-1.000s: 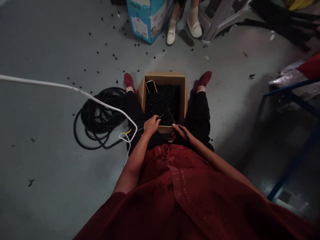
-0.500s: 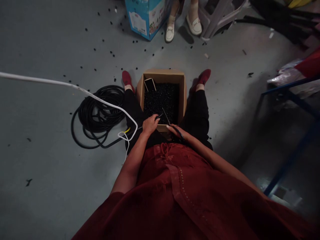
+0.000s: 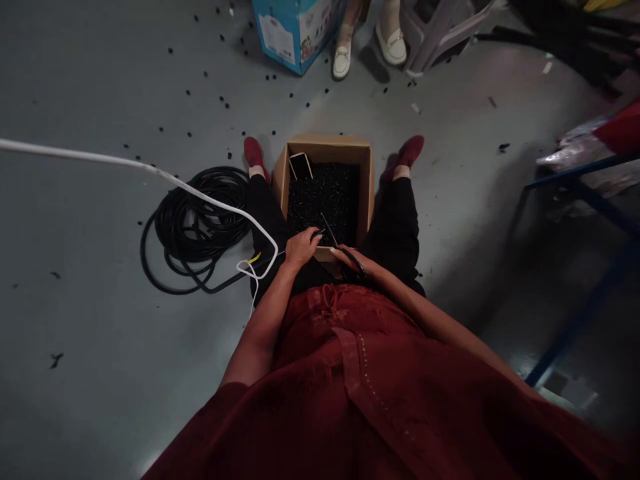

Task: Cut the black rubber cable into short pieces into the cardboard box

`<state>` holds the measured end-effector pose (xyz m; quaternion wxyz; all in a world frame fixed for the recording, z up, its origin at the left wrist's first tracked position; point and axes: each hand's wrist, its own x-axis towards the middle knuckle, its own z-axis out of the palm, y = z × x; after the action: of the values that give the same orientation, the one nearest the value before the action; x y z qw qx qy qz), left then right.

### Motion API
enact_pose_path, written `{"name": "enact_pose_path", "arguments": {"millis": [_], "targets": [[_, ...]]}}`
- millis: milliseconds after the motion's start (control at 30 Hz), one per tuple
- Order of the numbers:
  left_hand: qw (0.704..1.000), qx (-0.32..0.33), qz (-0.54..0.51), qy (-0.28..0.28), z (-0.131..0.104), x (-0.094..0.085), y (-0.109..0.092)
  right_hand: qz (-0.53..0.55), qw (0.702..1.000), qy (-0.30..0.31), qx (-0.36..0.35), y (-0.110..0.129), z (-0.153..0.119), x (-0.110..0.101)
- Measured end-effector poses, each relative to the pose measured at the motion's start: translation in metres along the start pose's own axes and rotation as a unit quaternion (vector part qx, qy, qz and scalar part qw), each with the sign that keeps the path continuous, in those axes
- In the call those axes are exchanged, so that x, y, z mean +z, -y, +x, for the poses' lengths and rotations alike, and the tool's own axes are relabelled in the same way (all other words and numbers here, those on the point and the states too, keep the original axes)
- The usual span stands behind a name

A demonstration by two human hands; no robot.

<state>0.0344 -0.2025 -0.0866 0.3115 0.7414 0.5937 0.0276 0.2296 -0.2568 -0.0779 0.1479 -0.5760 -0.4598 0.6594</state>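
Note:
Between my legs stands an open cardboard box (image 3: 371, 190) with many small black cut pieces (image 3: 323, 197) inside. A black phone-like slab with a pale edge (image 3: 301, 167) leans in its far left corner. My left hand (image 3: 301, 247), at the near rim, is closed around the end of a black tube (image 3: 237, 281), which runs back to a coil (image 3: 200, 220) on the floor. My right hand (image 3: 349, 257) grips black-handled scissors (image 3: 329, 229), their blades apart over the box, close to the tube's end.
A white cable (image 3: 210, 205) crosses from the left to my left thigh, near a yellow strip (image 3: 255, 257). Black bits dot the floor. Ahead are a blue carton (image 3: 280, 37), a person's white shoes (image 3: 342, 61) and a plastic stool (image 3: 435, 37). A blue metal frame (image 3: 580, 172) stands right.
The scissor blades have swung slightly to the left, near the end of the tube. My left hand keeps its hold, and the view has shifted a little.

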Motion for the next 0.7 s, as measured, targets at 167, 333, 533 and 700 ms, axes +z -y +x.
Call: {"name": "enact_pose_path", "arguments": {"millis": [167,333,533,700], "targets": [[1.000,0.001,0.002,0.001,0.001,0.001,0.001,-0.004,1.000,0.001,0.007,0.003,0.001,-0.001],[1.000,0.003,0.004,0.005,0.003,0.002,0.003,0.001,1.000,-0.017,0.011,0.002,0.004,0.001],[1.000,0.008,0.004,0.002,0.002,0.002,0.002,-0.021,0.997,-0.059,0.039,-0.005,0.007,0.007],[1.000,0.006,0.021,0.007,0.001,0.001,0.000,-0.061,0.993,-0.082,0.060,-0.011,0.008,0.010]]}}
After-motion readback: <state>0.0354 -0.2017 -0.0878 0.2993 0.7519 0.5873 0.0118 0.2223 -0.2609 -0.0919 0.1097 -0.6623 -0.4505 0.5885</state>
